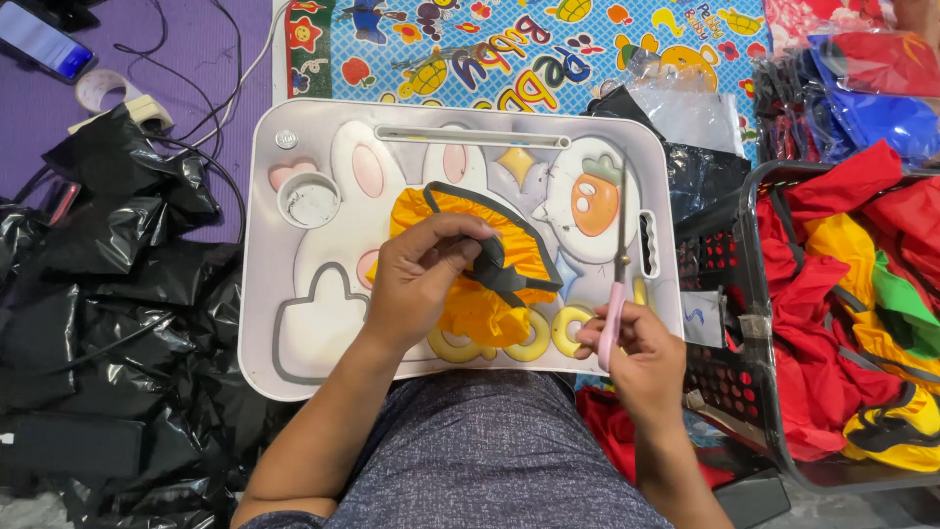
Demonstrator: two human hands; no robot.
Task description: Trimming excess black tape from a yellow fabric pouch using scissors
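An orange fabric piece (470,269) with black trim is laid on the white lap tray (323,333), pinned down by the left hand (421,279), whose fingers are closed on the black strap (499,274) near the middle. Pink-handled scissors (617,284) are gripped in the right hand (636,348), blades pointed away and seemingly shut, just beside the fabric. No cut can be seen yet, so it looks like trimming hasn't really started. Plenty of red and yellow pieces are piled in the basket (754,323) to the right
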